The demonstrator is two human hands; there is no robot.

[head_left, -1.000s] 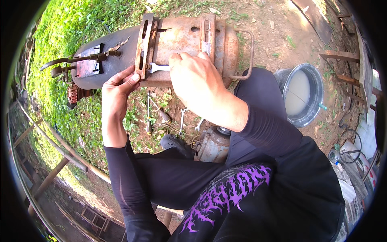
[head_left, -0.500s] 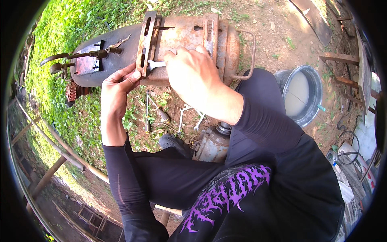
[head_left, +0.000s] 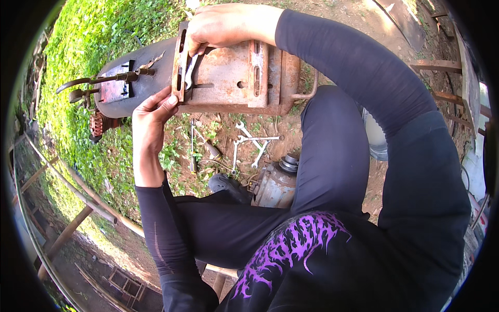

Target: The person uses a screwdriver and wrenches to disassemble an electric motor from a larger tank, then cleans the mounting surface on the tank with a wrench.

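A rusty, dark cylindrical metal tank (head_left: 223, 73) lies on its side across the far part of the view. Two slotted metal brackets stand on it. At the near end of the left slotted bracket (head_left: 178, 78), my left hand (head_left: 150, 117) pinches with thumb and finger; what sits beneath the fingertips is hidden. Reaching over the tank, my right hand (head_left: 215, 26) is closed round a wrench (head_left: 191, 73). The wrench's open end rests beside that bracket, at its slot. The right slotted bracket (head_left: 257, 75) is untouched.
Several loose wrenches (head_left: 254, 140) and screwdrivers (head_left: 208, 145) lie on the ground between the tank and my legs. A rusty motor-like part (head_left: 274, 184) sits by my foot. A bucket (head_left: 375, 135) stands right of my knee, partly hidden by my arm.
My right hand has swung to the tank's far side, turning the wrench from sideways to nearly upright. The tank seems rolled slightly toward me. My left hand stays at the bracket's near end.
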